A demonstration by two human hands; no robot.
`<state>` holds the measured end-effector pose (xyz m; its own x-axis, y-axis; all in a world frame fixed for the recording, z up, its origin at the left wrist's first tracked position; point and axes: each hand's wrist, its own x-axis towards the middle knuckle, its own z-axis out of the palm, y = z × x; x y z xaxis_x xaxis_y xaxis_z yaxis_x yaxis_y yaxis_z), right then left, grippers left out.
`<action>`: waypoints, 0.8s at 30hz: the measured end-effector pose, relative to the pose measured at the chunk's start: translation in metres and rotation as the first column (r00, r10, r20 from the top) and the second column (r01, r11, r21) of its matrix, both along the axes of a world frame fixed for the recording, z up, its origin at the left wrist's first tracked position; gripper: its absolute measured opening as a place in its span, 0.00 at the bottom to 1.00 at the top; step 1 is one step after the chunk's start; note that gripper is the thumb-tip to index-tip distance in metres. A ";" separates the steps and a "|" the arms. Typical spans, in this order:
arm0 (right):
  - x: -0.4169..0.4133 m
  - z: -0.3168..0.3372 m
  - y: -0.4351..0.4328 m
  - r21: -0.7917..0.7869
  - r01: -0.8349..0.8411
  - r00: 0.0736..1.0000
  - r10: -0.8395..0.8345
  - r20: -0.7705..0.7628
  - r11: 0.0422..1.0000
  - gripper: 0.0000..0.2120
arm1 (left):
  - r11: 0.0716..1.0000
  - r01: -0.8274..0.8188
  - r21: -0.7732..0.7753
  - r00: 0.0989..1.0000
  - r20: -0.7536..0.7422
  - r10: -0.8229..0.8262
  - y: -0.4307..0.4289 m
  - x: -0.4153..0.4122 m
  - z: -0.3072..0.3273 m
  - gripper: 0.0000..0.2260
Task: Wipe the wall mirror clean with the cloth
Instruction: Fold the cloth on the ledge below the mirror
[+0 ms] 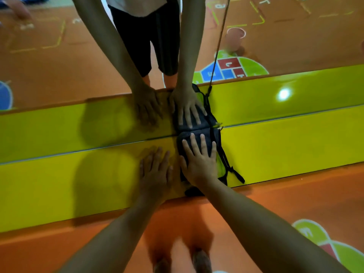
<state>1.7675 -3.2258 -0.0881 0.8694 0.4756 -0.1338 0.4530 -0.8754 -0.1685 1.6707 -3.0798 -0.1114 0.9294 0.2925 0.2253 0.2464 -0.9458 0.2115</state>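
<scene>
The wall mirror [59, 66] fills the upper half of the head view and reflects my arms and legs. Its bottom edge meets a glossy yellow panel [285, 146] that runs along the floor. A dark grey cloth [208, 134] with black straps lies against that panel, right at the mirror's lower edge. My right hand [199, 160] presses flat on the cloth with fingers spread and straight. Just to its left, my left hand [156, 172] rests flat on the bare yellow panel. Both hands appear mirrored above the edge.
Orange floor with coloured hopscotch shapes [323, 239] lies below the panel, and my feet [201, 261] stand at the bottom. In the reflection I see a thin cord [220, 40] and a pink cup [235, 39] on the floor.
</scene>
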 end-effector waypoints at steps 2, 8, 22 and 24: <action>-0.012 -0.003 0.021 0.009 -0.014 1.000 0.014 0.006 1.000 0.32 | 1.000 -0.023 -0.007 0.999 -0.041 0.022 0.013 -0.011 -0.001 0.24; -0.033 -0.001 0.068 -0.028 0.036 0.999 -0.036 -0.002 0.999 0.32 | 0.999 -0.007 0.042 0.999 -0.040 0.008 0.090 -0.038 0.001 0.25; -0.152 0.007 0.295 -0.081 0.127 0.992 -0.128 -0.016 0.989 0.33 | 0.997 0.074 -0.037 0.994 0.085 -0.070 0.322 -0.154 -0.016 0.22; -0.168 0.007 0.327 -0.071 0.119 0.993 -0.120 -0.008 0.990 0.33 | 0.997 0.059 -0.052 0.994 0.096 -0.053 0.352 -0.172 -0.015 0.22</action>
<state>1.5997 -2.8990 -0.0807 0.9174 0.3578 -0.1740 0.3430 -0.9329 -0.1097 1.4985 -2.7281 -0.1267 0.9199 0.2548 0.2982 0.1697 -0.9440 0.2831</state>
